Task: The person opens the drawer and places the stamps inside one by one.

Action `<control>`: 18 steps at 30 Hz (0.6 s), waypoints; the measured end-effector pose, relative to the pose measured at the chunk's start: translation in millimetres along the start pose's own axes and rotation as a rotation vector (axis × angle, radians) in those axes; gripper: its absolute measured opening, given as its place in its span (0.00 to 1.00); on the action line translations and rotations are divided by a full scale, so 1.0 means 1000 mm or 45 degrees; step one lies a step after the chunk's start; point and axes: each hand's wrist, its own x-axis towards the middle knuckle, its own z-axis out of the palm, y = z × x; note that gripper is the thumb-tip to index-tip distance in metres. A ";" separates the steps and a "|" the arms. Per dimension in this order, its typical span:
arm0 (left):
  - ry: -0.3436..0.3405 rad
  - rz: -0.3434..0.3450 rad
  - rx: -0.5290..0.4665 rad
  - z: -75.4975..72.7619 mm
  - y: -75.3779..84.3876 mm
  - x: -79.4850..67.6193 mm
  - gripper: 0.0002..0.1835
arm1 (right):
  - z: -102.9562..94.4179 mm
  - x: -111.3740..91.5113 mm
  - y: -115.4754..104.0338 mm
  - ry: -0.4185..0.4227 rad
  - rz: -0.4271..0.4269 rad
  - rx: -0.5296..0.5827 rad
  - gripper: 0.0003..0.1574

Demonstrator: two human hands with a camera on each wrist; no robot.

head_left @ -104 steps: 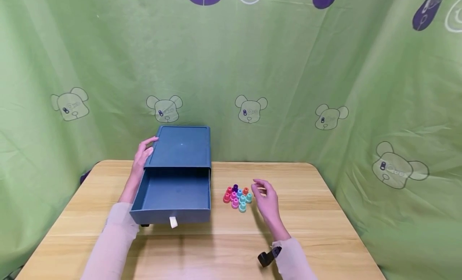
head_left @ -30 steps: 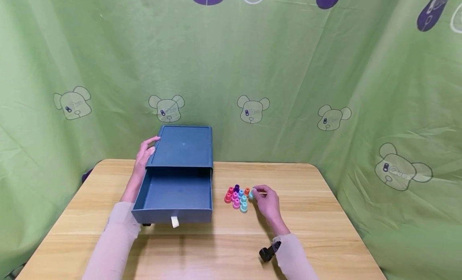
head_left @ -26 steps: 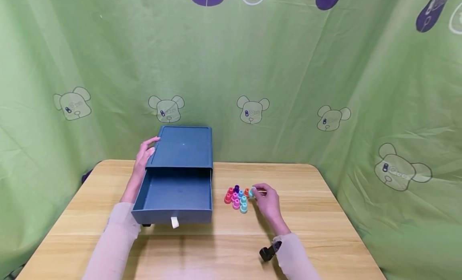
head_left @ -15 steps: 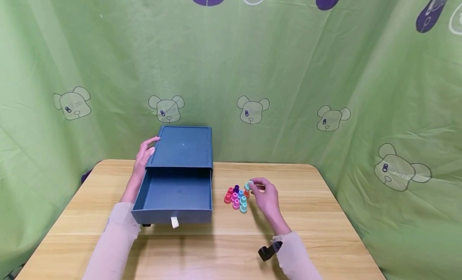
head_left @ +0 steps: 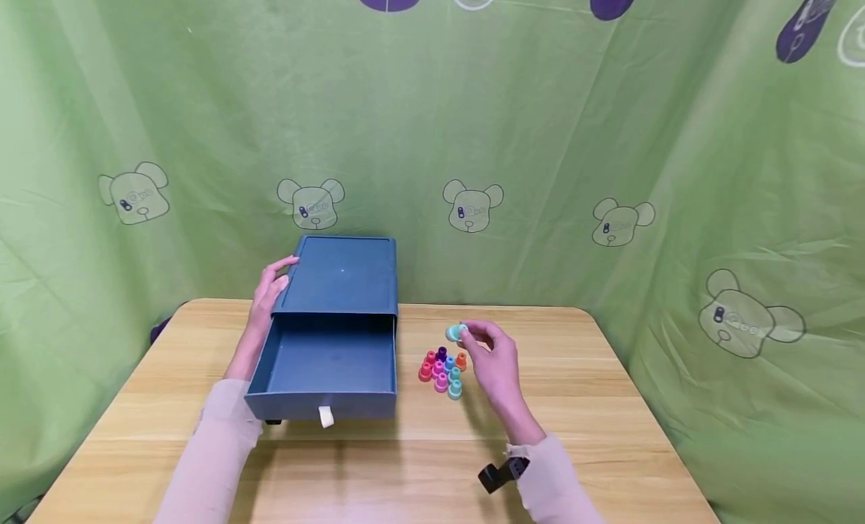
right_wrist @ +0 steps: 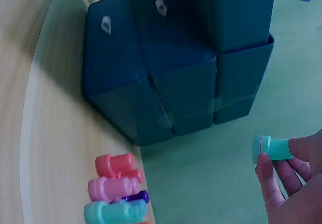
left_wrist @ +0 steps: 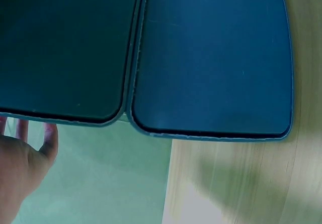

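Note:
My right hand (head_left: 496,362) pinches a turquoise peg (head_left: 456,332) between thumb and fingers, above the table. In the right wrist view the peg (right_wrist: 271,149) lies sideways in the fingertips, its wide end pointing away from the palm. Below it, several red, pink, purple, blue, orange and turquoise pegs (head_left: 441,383) stand clustered on the table. My left hand (head_left: 266,299) rests against the left side of a blue drawer unit (head_left: 345,276), its fingers reaching to the top edge. The top drawer (head_left: 331,359) is pulled out toward me with nothing inside.
The right wrist view shows stacked drawers with white pull tabs (right_wrist: 161,6). Another white tab (head_left: 326,417) hangs on the pulled-out drawer's front. The wooden table (head_left: 574,404) ends at a green curtain (head_left: 541,134). A black device (head_left: 500,475) sits at my right wrist.
My right hand has reached the turquoise peg at the cluster's right, pinched it, and lifted it up and leftward over the others. The left hand stays on the drawer unit.

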 end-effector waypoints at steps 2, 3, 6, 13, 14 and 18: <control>0.001 -0.002 0.003 0.000 0.001 0.000 0.26 | 0.002 -0.003 -0.006 -0.006 0.004 0.025 0.16; 0.001 -0.005 0.003 0.000 0.001 -0.001 0.26 | 0.003 -0.004 -0.009 -0.008 0.005 0.036 0.16; 0.000 -0.018 -0.005 0.000 0.001 -0.001 0.26 | 0.006 -0.007 -0.018 -0.017 -0.005 0.075 0.16; -0.014 -0.030 -0.009 0.000 0.002 0.001 0.26 | 0.013 -0.014 -0.038 -0.056 -0.033 0.149 0.15; -0.013 -0.031 -0.015 0.000 0.002 0.001 0.26 | 0.015 -0.015 -0.040 -0.064 -0.037 0.161 0.15; -0.004 -0.028 -0.019 0.000 0.001 -0.001 0.26 | 0.019 -0.022 -0.048 -0.102 -0.034 0.214 0.14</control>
